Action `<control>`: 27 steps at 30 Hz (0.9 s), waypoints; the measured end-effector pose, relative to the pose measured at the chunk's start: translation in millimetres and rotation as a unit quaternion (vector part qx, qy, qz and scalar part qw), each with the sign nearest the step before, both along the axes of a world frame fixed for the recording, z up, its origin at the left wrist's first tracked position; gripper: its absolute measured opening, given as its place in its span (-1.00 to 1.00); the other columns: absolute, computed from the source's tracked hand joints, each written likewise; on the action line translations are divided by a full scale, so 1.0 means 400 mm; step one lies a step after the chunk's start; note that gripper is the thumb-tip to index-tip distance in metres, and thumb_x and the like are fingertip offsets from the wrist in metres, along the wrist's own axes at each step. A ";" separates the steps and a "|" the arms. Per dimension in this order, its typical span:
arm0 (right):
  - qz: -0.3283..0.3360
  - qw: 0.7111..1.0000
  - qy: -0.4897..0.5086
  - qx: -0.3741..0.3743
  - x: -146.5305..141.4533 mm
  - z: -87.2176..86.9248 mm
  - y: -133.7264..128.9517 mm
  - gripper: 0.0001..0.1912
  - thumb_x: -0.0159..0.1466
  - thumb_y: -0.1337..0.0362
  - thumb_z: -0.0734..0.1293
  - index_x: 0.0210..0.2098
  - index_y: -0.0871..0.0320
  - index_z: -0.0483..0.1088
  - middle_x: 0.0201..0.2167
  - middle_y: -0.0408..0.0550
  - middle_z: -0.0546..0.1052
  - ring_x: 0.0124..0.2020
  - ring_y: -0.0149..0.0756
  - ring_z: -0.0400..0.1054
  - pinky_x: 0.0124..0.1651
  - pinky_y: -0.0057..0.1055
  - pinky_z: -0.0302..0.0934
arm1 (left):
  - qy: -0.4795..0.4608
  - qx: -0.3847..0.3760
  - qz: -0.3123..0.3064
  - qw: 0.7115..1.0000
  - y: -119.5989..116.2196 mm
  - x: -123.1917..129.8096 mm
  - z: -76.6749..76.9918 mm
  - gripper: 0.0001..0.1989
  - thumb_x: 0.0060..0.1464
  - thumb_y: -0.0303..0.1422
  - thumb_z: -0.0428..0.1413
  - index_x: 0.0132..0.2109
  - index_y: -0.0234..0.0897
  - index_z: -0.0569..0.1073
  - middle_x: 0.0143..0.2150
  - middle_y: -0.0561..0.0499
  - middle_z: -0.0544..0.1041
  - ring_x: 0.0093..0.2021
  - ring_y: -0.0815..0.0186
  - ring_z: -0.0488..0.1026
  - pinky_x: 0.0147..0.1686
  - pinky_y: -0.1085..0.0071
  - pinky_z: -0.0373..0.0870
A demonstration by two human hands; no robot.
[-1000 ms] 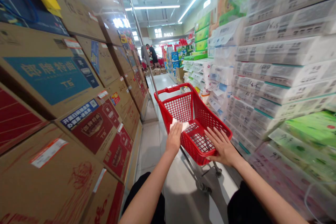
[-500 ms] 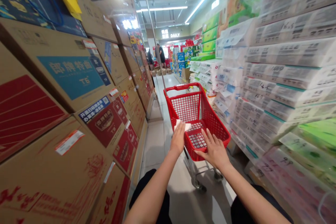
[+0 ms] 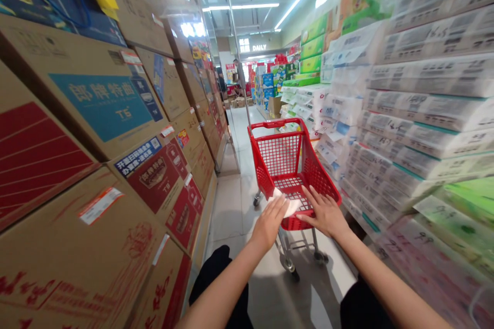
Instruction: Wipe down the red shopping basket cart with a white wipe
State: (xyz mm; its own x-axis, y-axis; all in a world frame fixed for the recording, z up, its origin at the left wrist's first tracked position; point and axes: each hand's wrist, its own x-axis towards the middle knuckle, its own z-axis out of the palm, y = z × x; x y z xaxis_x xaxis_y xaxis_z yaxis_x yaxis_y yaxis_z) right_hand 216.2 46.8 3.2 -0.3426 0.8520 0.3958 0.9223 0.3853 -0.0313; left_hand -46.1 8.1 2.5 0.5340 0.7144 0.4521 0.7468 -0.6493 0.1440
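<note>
Holding a crumpled white cloth (image 3: 292, 208) beneath the close-fingered left hand (image 3: 269, 218), with right hand (image 3: 328, 217) spread, at the near rim of a red plastic shopping cart (image 3: 317, 170), seemingly mid-wipe, finished and remaining parts unclear.

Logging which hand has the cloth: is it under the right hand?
No, the white cloth is under the left hand, at the red cart's near end.

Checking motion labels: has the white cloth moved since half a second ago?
Yes. Judged against the blue-panelled carton, the white cloth under the left hand has shifted rightward and lower in the picture.
</note>
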 end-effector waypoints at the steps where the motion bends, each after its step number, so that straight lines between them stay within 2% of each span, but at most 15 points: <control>1: -0.016 1.000 -0.002 0.001 -0.016 -0.002 -0.004 -0.06 0.36 -0.29 0.15 0.54 0.03 -0.17 0.48 0.20 0.11 0.27 0.15 0.32 0.30 0.08 0.10 | -0.001 0.004 0.009 1.000 0.016 0.001 0.002 -0.34 0.35 -0.61 -0.13 0.50 -0.17 0.04 0.54 -0.10 0.07 0.53 0.21 -0.03 0.45 0.05 0.14; 5: -0.061 0.998 -0.002 0.017 -0.094 -0.004 -0.016 -0.07 0.37 -0.27 0.14 0.54 0.08 -0.16 0.46 0.27 0.11 0.19 0.24 0.39 0.25 0.16 0.12 | -0.016 0.018 0.067 0.997 0.056 -0.003 0.004 -0.35 0.33 -0.63 -0.13 0.49 -0.22 0.06 0.52 -0.15 0.12 0.52 0.19 0.01 0.44 -0.01 0.15; 8: -0.040 0.999 0.008 0.022 -0.124 -0.002 -0.018 -0.08 0.38 -0.26 0.14 0.55 0.02 -0.23 0.48 0.19 0.09 0.18 0.21 0.39 0.26 0.17 0.13 | -0.021 0.021 0.090 0.995 0.039 -0.011 -0.002 -0.35 0.32 -0.64 -0.13 0.48 -0.23 0.08 0.50 -0.15 0.16 0.51 0.19 0.05 0.42 0.00 0.20; 10: 0.013 1.000 0.006 0.012 -0.112 0.002 -0.016 -0.10 0.39 -0.24 0.15 0.54 -0.06 -0.24 0.49 0.05 0.09 0.26 0.15 0.33 0.28 0.10 0.14 | -0.018 0.022 0.082 0.996 0.009 -0.015 -0.007 -0.35 0.32 -0.63 -0.13 0.48 -0.24 0.08 0.50 -0.15 0.17 0.50 0.20 0.06 0.42 0.02 0.22; 13: 0.074 0.997 0.001 0.019 -0.059 0.005 -0.010 -0.07 0.36 -0.24 0.20 0.54 -0.11 -0.26 0.50 -0.12 0.10 0.43 0.10 0.08 0.39 0.05 0.04 | 0.000 0.024 0.057 0.998 -0.037 -0.017 -0.014 -0.36 0.32 -0.64 -0.14 0.49 -0.29 0.07 0.51 -0.15 0.13 0.52 0.20 0.02 0.43 0.07 0.20; 15: 0.073 0.997 0.000 0.037 -0.023 0.001 -0.007 -0.01 0.32 -0.25 0.25 0.54 -0.07 -0.25 0.50 -0.11 0.09 0.49 0.12 -0.07 0.44 0.08 -0.08 | 0.018 0.027 0.047 0.998 -0.051 -0.015 -0.013 -0.35 0.32 -0.64 -0.14 0.49 -0.30 0.06 0.52 -0.14 0.11 0.52 0.21 0.00 0.44 0.10 0.18; 17: 0.057 0.997 0.001 0.047 -0.001 -0.007 -0.006 0.06 0.27 -0.28 0.29 0.55 -0.01 -0.23 0.51 -0.02 0.05 0.50 0.14 -0.09 0.45 0.11 -0.11 | 0.036 0.037 0.047 0.998 -0.043 -0.006 -0.009 -0.35 0.32 -0.64 -0.14 0.49 -0.29 0.06 0.52 -0.12 0.10 0.52 0.23 -0.01 0.45 0.12 0.16; 20: 0.038 0.998 0.004 0.048 -0.002 -0.019 -0.008 0.17 0.20 -0.33 0.32 0.55 0.06 -0.25 0.53 0.09 -0.03 0.47 0.16 -0.02 0.43 0.10 -0.07 | 0.057 0.057 0.073 0.994 -0.003 0.029 -0.004 -0.36 0.30 -0.64 -0.12 0.48 -0.34 0.09 0.51 -0.14 0.12 0.51 0.23 0.03 0.45 0.13 0.14; 23: 0.032 0.998 0.005 0.048 -0.019 -0.024 -0.007 0.23 0.17 -0.33 0.34 0.55 0.09 -0.29 0.54 0.12 -0.10 0.45 0.17 0.02 0.41 0.10 -0.04 | 0.064 0.079 0.118 0.988 0.034 0.092 -0.013 -0.38 0.28 -0.63 -0.10 0.46 -0.41 0.12 0.49 -0.20 0.16 0.49 0.20 0.10 0.44 0.13 0.16; 27: 0.028 0.999 0.008 0.046 -0.026 -0.022 -0.007 0.22 0.18 -0.21 0.37 0.55 0.12 -0.33 0.54 0.15 -0.11 0.44 0.16 0.05 0.40 0.08 -0.02 | 0.076 0.109 0.109 0.985 0.040 0.183 -0.040 -0.41 0.30 -0.60 -0.11 0.44 -0.40 0.17 0.47 -0.19 0.21 0.47 0.20 0.15 0.42 0.15 0.23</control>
State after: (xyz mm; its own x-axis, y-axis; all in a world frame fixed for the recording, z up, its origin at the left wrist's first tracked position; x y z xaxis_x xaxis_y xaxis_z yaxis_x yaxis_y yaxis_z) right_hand 205.8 44.1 -5.6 -0.3807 0.7914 0.4782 0.8991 0.4376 -0.0084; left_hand 27.3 24.0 -13.6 0.4520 0.7145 0.5340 0.8743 -0.4737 -0.1062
